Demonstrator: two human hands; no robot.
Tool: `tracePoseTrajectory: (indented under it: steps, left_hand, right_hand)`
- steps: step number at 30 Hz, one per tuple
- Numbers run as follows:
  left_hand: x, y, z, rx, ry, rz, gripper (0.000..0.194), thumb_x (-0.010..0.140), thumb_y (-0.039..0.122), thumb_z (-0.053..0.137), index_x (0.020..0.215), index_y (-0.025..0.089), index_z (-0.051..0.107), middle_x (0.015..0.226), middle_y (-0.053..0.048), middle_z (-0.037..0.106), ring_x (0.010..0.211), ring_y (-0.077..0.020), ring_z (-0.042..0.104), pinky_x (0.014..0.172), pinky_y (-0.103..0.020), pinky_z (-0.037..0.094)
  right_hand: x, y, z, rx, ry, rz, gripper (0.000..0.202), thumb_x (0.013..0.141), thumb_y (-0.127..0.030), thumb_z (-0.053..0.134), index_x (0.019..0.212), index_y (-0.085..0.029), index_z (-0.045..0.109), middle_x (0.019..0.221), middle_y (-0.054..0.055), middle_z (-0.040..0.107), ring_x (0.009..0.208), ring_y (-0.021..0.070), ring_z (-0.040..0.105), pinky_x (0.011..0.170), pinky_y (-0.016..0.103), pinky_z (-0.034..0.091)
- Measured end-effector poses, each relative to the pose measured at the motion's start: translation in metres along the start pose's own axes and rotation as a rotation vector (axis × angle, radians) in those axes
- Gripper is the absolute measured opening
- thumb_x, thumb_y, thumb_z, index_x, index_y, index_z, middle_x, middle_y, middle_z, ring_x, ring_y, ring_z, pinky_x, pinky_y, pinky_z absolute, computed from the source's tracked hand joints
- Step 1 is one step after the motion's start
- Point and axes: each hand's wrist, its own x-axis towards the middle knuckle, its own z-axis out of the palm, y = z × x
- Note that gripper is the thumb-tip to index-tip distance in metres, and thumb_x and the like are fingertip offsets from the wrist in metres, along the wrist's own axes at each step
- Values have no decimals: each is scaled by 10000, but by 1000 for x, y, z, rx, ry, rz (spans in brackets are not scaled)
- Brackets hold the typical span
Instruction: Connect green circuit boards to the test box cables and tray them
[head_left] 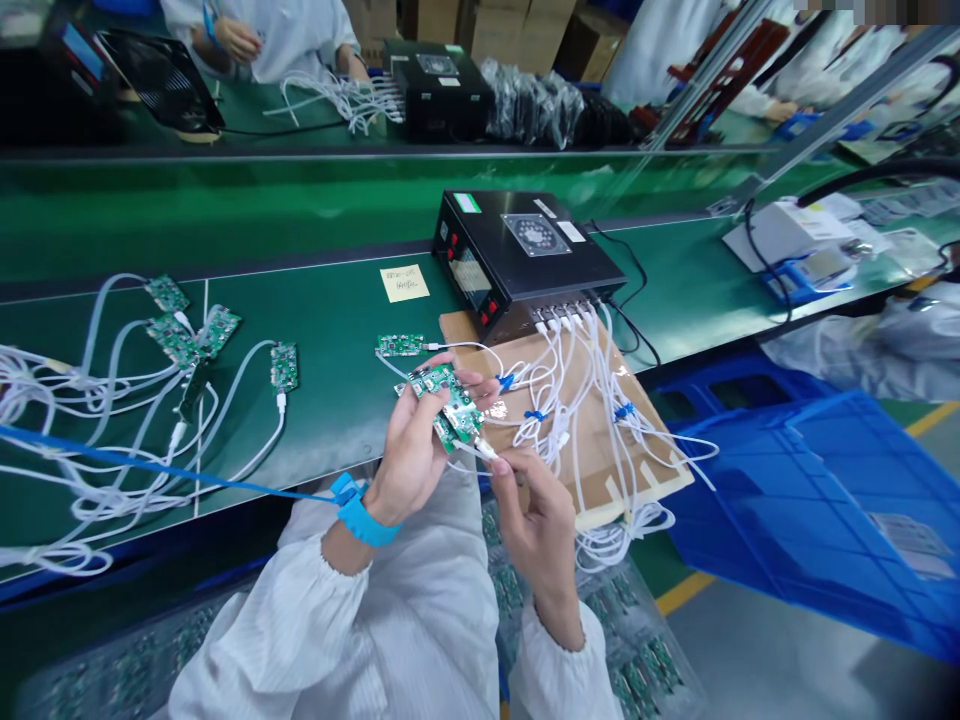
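My left hand [411, 445], with a blue wrist strap [367, 512] on its wrist, is closed around a few green circuit boards [450, 400]. Its thumb presses on their top face. My right hand [534, 500] pinches a white cable plug [486, 449] at the near right edge of these boards; whether the plug is fully seated I cannot tell. Just beyond my left fingers, a single circuit board [401, 345] lies on the green bench with a white cable at its right end. White cables [559, 380] run from the black box [525, 240] over a cardboard sheet [645, 470].
On the left of the bench [330, 290] lie several cabled boards [176, 340] and tangled white cables [67, 480]. A yellow note [404, 283] lies beside the black box. Blue bins [817, 510] stand at the right. Trays of boards [637, 640] sit below. Co-workers sit across.
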Motion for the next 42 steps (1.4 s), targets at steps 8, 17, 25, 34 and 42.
tracePoseTrajectory:
  steps: [8, 17, 25, 34, 42]
  left_hand:
    - [-4, 6, -4, 22, -71, -53, 602, 852, 303, 760, 1410, 238, 542, 1249, -121, 740, 1158, -276, 710, 1033, -445, 559]
    - [-2, 12, -18, 361, 5, 109, 479, 774, 362, 858, 1202, 205, 711, 1083, -73, 772, 969, -229, 743, 879, -346, 606]
    - [-5, 22, -20, 573, -14, 231, 359, 793, 396, 851, 1077, 200, 751, 1041, -53, 774, 972, -196, 718, 900, -295, 572]
    - [-7, 20, -28, 610, 30, 179, 290, 771, 418, 862, 888, 188, 730, 841, -17, 745, 738, -148, 677, 675, -233, 547]
    - [-11, 22, -24, 645, 38, 191, 273, 787, 413, 850, 858, 187, 715, 767, -9, 728, 694, -139, 673, 641, -220, 529]
  right_hand:
    - [-1, 0, 3, -77, 120, -109, 109, 989, -108, 598, 970, -192, 665, 859, 23, 684, 793, 147, 649, 734, 270, 514]
    - [-3, 1, 8, -54, 166, -123, 170, 950, -60, 648, 1022, -200, 710, 939, 34, 725, 864, 148, 689, 783, 272, 543]
    - [-7, 7, 14, -5, 293, -84, 205, 941, -71, 661, 1056, -222, 737, 954, 32, 730, 869, 154, 691, 753, 280, 556]
    - [-9, 7, 11, 58, 261, -29, 149, 945, -116, 676, 1007, -226, 754, 911, 26, 727, 813, 149, 686, 712, 274, 552]
    - [-10, 8, 12, 56, 258, -44, 156, 944, -108, 674, 1010, -225, 754, 896, 23, 724, 818, 149, 681, 724, 277, 546]
